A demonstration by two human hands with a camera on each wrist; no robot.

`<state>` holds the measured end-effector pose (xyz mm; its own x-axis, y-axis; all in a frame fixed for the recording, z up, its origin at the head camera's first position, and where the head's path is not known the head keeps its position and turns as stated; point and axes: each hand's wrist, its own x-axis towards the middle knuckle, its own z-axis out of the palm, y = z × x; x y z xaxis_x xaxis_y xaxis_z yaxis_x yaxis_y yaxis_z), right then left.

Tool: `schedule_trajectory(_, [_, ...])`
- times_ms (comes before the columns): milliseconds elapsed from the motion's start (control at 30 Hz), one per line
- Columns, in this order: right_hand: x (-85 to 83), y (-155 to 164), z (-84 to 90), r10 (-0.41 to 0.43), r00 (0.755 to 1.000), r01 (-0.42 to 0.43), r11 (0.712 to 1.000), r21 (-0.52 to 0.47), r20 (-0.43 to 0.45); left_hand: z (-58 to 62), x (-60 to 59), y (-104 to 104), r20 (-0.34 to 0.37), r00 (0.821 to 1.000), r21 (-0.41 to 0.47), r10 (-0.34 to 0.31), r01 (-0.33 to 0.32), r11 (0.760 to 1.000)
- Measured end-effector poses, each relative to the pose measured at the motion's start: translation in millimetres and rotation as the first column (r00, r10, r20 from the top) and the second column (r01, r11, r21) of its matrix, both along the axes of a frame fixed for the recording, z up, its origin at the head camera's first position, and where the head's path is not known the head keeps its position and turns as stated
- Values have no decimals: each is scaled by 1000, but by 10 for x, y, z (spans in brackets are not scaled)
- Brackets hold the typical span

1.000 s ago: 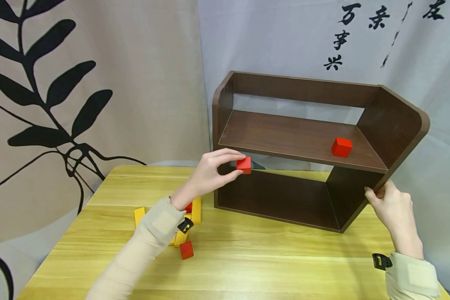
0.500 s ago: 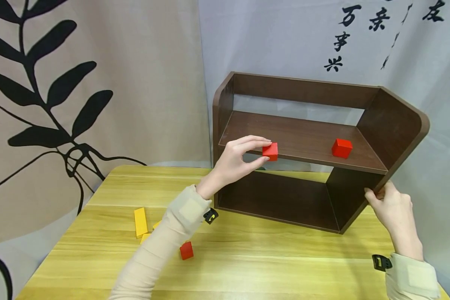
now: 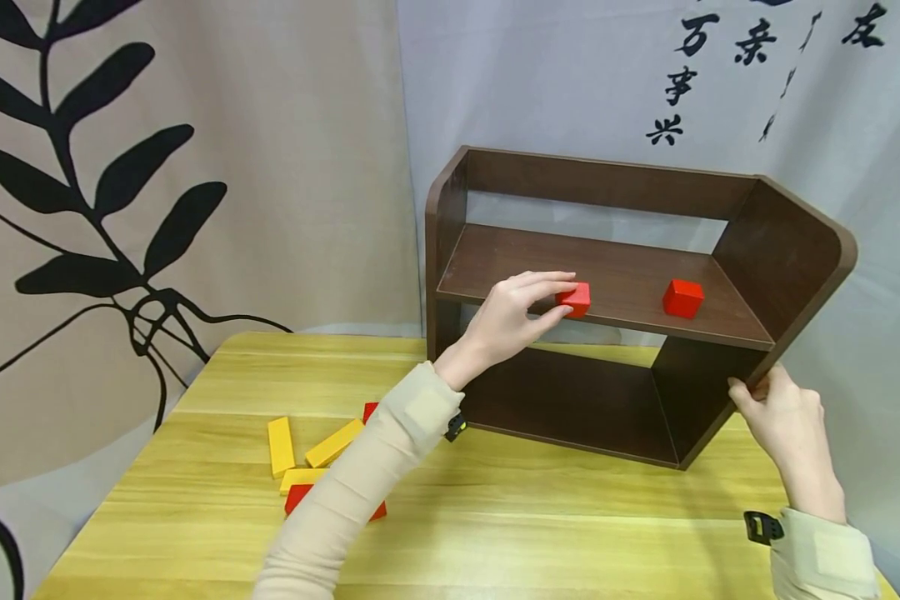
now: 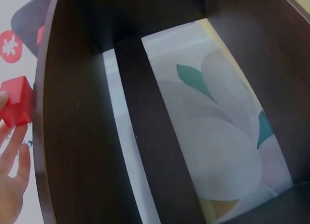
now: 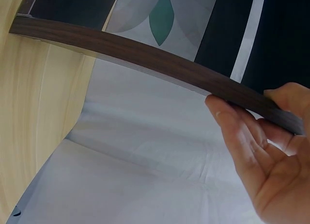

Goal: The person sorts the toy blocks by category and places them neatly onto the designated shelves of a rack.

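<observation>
My left hand (image 3: 568,295) pinches a small red cube (image 3: 577,297) between thumb and fingers, at the front edge of the upper board of a dark brown wooden shelf (image 3: 607,179). A second red cube (image 3: 683,297) sits on that board further right. In the left wrist view the held cube (image 4: 17,106) shows at the far left beside the shelf's board (image 4: 82,146), with my fingers (image 4: 13,153) below it. My right hand (image 3: 750,390) grips the edge of the shelf's right side panel (image 3: 795,250). In the right wrist view its fingers (image 5: 242,136) wrap that panel edge (image 5: 145,53).
The shelf stands on a light wooden table (image 3: 540,517). Left of my forearm lie yellow blocks (image 3: 280,446) (image 3: 334,442) and red blocks (image 3: 371,410) (image 3: 297,497). Patterned fabric hangs behind the table and shelf.
My left hand has carried the red cube up and to the right, from below the shelf's left corner to the upper board's front edge. The right hand has stayed on the side panel.
</observation>
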<state>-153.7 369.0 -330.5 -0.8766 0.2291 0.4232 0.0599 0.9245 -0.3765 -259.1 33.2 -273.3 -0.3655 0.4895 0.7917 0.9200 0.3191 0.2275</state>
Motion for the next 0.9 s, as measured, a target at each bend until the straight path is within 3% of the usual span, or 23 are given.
schedule_trajectory(167, [-1,-2,-8,-1,1000,1,1000,1,-2,-30,38,135,-21,998,-60,67,-68,996])
schedule_trajectory(467, [-2,-5,0,4,1000,-4,1000,-2,-10,-63,59,343,-153,975,-93,160,-175,980])
schedule_trajectory(700, [1,-5,-7,0,1000,0,1000,-3,-3,-114,68,407,-289,939,-210,188,-253,944])
schedule_trajectory(900, [2,1,-4,2,1000,-2,1000,2,-10,-111,73,472,-280,940,-345,195,-288,893])
